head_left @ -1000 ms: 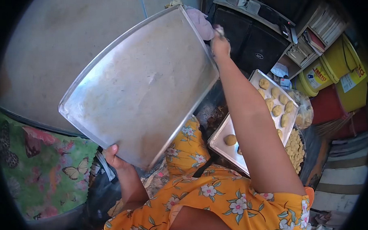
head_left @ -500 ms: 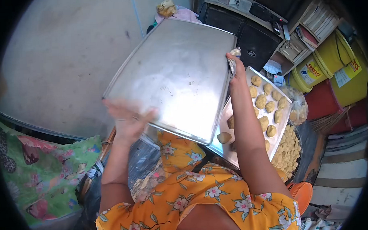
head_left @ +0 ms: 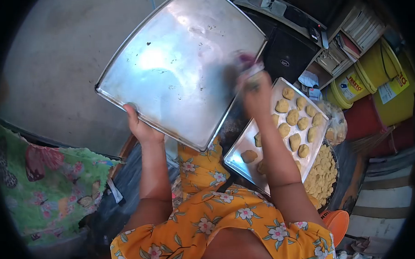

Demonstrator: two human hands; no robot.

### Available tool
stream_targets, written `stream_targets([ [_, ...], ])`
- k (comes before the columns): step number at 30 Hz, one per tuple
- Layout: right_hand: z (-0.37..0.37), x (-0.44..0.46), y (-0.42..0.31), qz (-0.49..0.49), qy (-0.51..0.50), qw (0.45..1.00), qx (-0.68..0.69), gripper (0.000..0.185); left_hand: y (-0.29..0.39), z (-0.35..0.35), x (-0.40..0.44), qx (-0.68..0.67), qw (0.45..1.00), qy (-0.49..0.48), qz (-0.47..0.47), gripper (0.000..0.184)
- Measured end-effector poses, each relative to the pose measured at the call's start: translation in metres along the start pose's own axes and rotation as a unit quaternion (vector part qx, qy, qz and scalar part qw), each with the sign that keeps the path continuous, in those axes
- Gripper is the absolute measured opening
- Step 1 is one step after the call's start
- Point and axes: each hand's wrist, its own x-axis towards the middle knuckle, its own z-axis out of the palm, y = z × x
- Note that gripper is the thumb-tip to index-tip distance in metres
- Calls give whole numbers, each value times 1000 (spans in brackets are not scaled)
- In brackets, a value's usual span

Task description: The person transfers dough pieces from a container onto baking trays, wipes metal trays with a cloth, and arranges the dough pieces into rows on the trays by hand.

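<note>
An upturned-looking metal baking tray (head_left: 169, 85) is held up tilted in front of me, with some dark specks on its shiny surface. My left hand (head_left: 146, 129) grips its lower left rim, thumb over the edge and fingers hidden beneath. At the right edge, my right hand (head_left: 256, 96) is smeared by motion, closed around a crumpled, partly purple and white cloth (head_left: 249, 66) against the tray. Below that forearm lies a second baking tray (head_left: 243, 168) bearing several lumps of dough (head_left: 294, 117), a few of them hidden by the arm.
A round container of many small dough pieces (head_left: 322, 173) stands right of the second tray. Yellow buckets (head_left: 347, 86), a plastic bag (head_left: 336, 125) and an orange container (head_left: 338, 223) are further right. A flowered green cloth (head_left: 49, 180) hangs at left; a black speaker (head_left: 289, 49) stands behind.
The held tray has shifted up and left and tilted. My left hand has closed on its lower rim; my right hand, with the cloth, has moved down and left from the right rim.
</note>
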Motion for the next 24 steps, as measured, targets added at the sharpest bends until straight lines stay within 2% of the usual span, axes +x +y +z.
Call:
stream_targets([
  [1, 26, -22, -26, -128, -86, 986, -59, 58, -4, 1, 0, -50, 997, -57, -11, 64],
  [2, 52, -44, -51, -258, -160, 948, -93, 76, -8, 0, -3, -101, 988, -112, -23, 61],
  [3, 71, -62, -71, -348, -254, 886, -174, 77, -7, -4, -10, -226, 939, -207, -154, 62],
  [5, 82, -44, -69, -321, -215, 903, -190, 71, 2, -8, -28, -102, 987, -63, -103, 63],
  [7, 89, 5, -47, -273, -139, 932, -196, 68, 13, 15, -47, -33, 999, -39, -15, 63],
  [8, 85, 32, -32, -94, -85, 991, -38, 65, 23, 13, -54, 1, 1000, -2, 12, 63],
  [10, 76, 109, 46, 98, -83, 991, 45, 51, 43, -1, -67, -50, 998, -45, -5, 63],
  [11, 74, 105, 56, 116, -19, 993, 4, 47, 49, -5, -68, -78, 994, -72, -13, 63],
  [12, 78, 96, 66, 133, 47, 989, -37, 43, 50, -6, -67, -74, 996, -50, -1, 64],
  [13, 94, 71, 60, 91, 45, 991, -83, 37, 50, -9, -63, -78, 995, -57, -3, 64],
  [14, 109, 27, 31, -66, 79, 993, -65, 36, 49, -16, -58, -83, 995, -63, -4, 63],
  [15, 124, -13, 11, -114, -17, 992, -58, 41, 47, -25, -54, -88, 994, -68, -8, 63],
  [16, 120, -50, -25, -257, -165, 950, -70, 48, 45, -39, -48, -118, 988, -91, -27, 64],
  [17, 107, -74, -63, -332, -219, 917, -38, 59, 44, -56, -43, -146, 982, -112, -48, 64],
  [18, 111, -89, -57, -394, -231, 889, -5, 53, 44, -65, -41, -172, 974, -132, -71, 64],
  [21, 129, -6, -13, -307, -138, 941, 0, 43, 47, -23, -61, -11, 1000, 3, 16, 65],
  [22, 124, 18, 2, -172, -67, 983, -21, 42, 49, -15, -66, -30, 999, -5, 17, 66],
  [23, 120, 41, 17, -30, -1, 999, -24, 43, 52, -21, -68, -46, 999, -17, 15, 66],
  [24, 124, 47, 34, -73, 89, 982, -149, 42, 54, -33, -66, -59, 998, -29, 11, 66],
])
